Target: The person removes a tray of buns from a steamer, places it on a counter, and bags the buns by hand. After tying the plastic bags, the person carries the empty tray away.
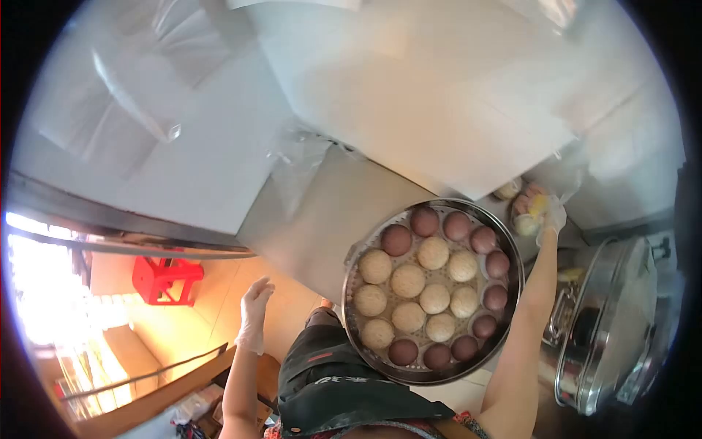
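A round metal steamer tray full of buns sits in front of me. Pale, speckled buns fill its middle and left, and smooth purple-brown buns line the rim. My right hand, in a clear plastic glove, reaches past the tray's far right side. Its fingers are closed around small pale and yellow pieces that I cannot make out. A whitish round piece lies beside it. My left hand, also gloved, hangs left of the tray with its fingers bent together and nothing in them.
A large metal steamer lid stands on edge at the right. The grey counter meets white panels at the back, where clear plastic hangs. A red stool stands on the floor at the left.
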`<action>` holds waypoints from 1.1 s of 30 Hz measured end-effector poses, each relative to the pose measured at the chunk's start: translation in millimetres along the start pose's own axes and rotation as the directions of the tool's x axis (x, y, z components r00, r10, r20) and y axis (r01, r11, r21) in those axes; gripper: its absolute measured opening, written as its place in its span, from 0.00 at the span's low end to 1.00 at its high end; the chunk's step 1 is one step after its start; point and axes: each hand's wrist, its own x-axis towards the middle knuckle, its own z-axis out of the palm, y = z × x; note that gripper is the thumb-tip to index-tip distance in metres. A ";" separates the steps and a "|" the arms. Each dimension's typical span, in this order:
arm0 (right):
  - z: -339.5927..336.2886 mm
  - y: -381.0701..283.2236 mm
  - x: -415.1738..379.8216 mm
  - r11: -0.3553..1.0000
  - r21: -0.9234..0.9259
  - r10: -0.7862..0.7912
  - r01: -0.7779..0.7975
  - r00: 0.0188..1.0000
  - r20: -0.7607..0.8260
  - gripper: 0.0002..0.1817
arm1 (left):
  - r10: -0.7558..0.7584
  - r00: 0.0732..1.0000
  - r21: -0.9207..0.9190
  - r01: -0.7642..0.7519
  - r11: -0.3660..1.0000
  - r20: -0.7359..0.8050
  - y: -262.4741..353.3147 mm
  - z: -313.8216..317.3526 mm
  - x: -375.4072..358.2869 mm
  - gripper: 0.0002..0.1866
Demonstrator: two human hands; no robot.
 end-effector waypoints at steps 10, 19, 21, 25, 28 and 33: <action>1.2 4.4 -192.2 0.747 -0.396 -0.597 0.534 0.801 -0.046 0.34 | 0.676 0.681 0.960 -0.204 -0.193 0.281 120.4 78.4 188.7 0.28; -2.5 -11.7 -450.9 0.958 -0.080 -0.256 0.276 0.946 0.196 0.26 | 0.661 0.500 0.819 -0.455 -0.349 0.559 194.4 98.5 326.4 0.20; 23.0 -21.3 -483.2 0.978 0.117 -0.201 0.171 0.916 0.346 0.21 | 0.748 0.473 0.636 -0.767 0.089 0.466 173.5 94.4 301.3 0.15; 107.3 -64.9 -549.8 0.854 0.403 0.048 -0.329 0.821 0.569 0.23 | 0.908 0.167 0.313 -0.949 0.042 0.384 99.9 65.6 189.1 0.09; 175.2 -58.7 -573.6 0.620 0.539 0.002 -0.570 0.688 0.726 0.24 | 0.813 0.229 0.130 -0.973 0.189 0.535 95.3 27.1 83.5 0.13; 214.0 -72.6 -601.2 0.849 0.202 0.223 -0.489 0.677 0.701 0.20 | 0.675 0.113 -0.140 -0.941 0.308 0.730 67.7 7.3 59.5 0.16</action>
